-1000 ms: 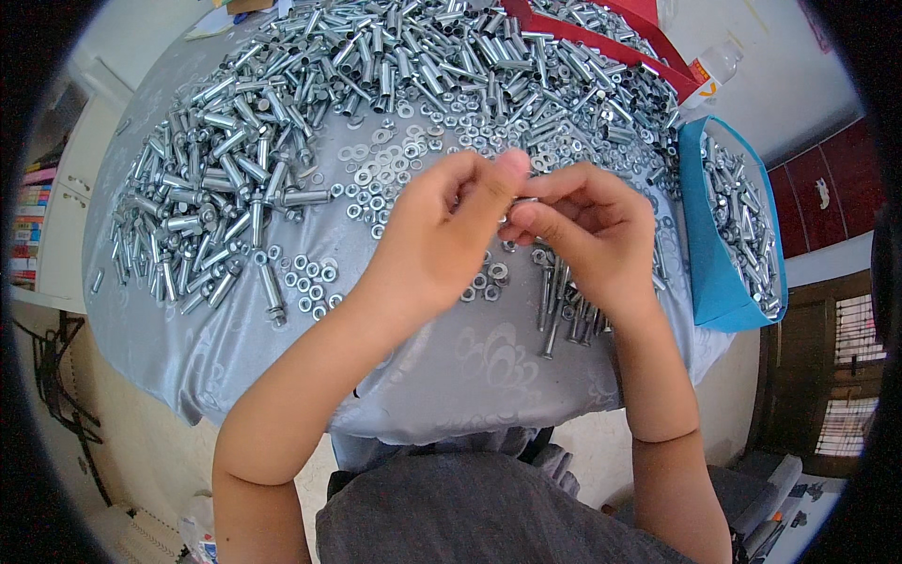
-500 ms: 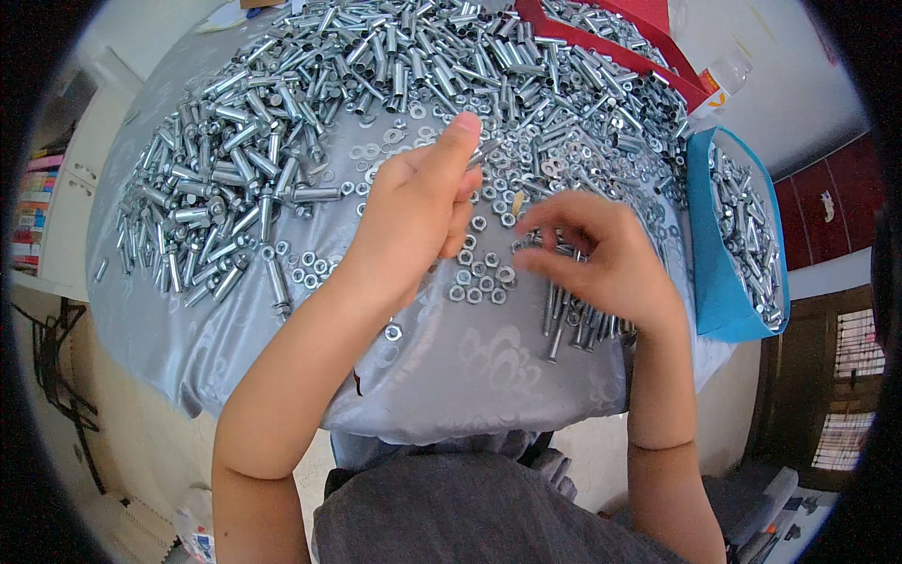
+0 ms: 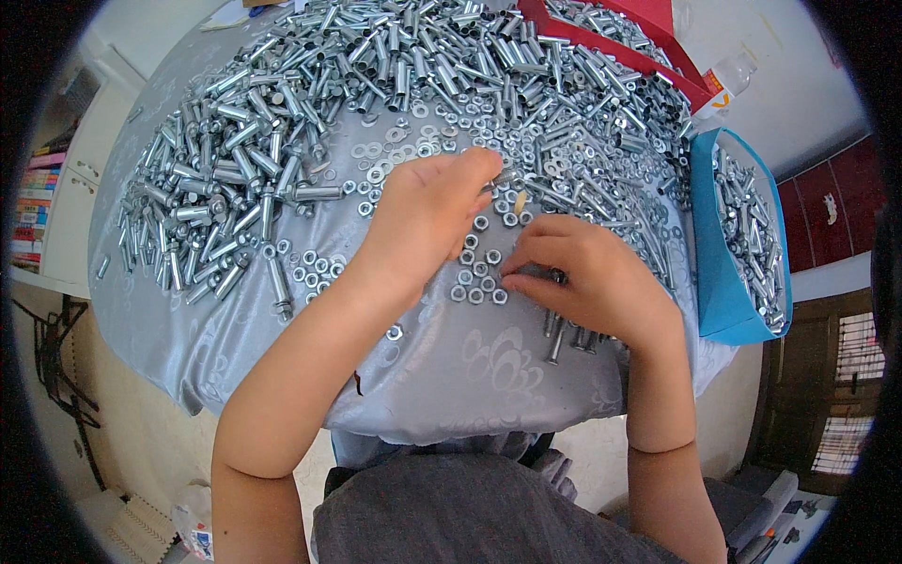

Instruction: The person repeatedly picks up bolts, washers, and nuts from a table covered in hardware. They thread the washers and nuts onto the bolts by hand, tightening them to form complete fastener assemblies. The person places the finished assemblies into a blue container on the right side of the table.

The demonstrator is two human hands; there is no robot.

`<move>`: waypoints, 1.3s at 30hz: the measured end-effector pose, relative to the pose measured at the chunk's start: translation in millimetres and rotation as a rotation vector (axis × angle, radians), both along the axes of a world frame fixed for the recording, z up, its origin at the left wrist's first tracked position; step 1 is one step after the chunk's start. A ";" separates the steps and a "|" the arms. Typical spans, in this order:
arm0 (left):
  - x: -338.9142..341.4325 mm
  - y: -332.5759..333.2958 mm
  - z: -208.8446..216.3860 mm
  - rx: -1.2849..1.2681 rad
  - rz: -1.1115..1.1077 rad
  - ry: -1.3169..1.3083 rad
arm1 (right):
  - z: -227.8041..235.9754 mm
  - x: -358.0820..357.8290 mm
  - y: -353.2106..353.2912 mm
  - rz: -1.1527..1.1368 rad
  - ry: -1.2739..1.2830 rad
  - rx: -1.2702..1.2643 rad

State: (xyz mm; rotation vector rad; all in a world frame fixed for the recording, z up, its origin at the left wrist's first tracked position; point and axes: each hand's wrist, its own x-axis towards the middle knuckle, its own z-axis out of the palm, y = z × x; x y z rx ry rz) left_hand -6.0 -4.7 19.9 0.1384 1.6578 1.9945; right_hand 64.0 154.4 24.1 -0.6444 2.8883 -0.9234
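Note:
My left hand (image 3: 425,214) is closed in a fist, thumb on top, above the middle of the table. A short bit of metal, which looks like the end of a bolt, shows by its thumb tip; the rest is hidden in the fingers. My right hand (image 3: 584,277) is curled, thumb and fingertips drawn together at the right side of a cluster of hex nuts (image 3: 474,294). What it pinches, if anything, is too small to make out. Long thin bolts (image 3: 556,343) lie partly hidden under this hand.
A large heap of metal sleeves (image 3: 404,80) spreads over the far side, with assembled sleeve anchors (image 3: 225,174) at left. Washers (image 3: 376,175) lie in the middle. At right stands a blue fabric bin (image 3: 707,235) full of sleeve pieces; a red box (image 3: 691,80) sits behind.
My left hand has come down slightly toward me, its thumb lower. The right hand has moved a little nearer, and its fingers have drawn together beside the nuts.

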 end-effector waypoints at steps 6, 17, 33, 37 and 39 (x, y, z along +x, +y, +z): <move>0.6 -0.3 -6.8 -0.063 -0.003 0.118 | 3.1 0.0 -5.8 -0.194 0.126 -0.178; 10.6 0.5 -9.9 -0.086 -0.062 0.416 | 1.2 2.2 -12.6 -0.304 -0.041 -0.754; 9.9 -0.2 -7.7 -0.085 -0.108 0.361 | 9.6 1.6 -11.6 -0.380 -0.217 -0.904; 9.2 3.0 -15.6 -0.044 -0.060 0.368 | 8.7 3.2 -16.1 -0.392 -0.172 -0.873; 8.7 2.9 -15.4 -0.014 -0.055 0.344 | 4.2 1.8 -16.5 -0.344 -0.072 -0.847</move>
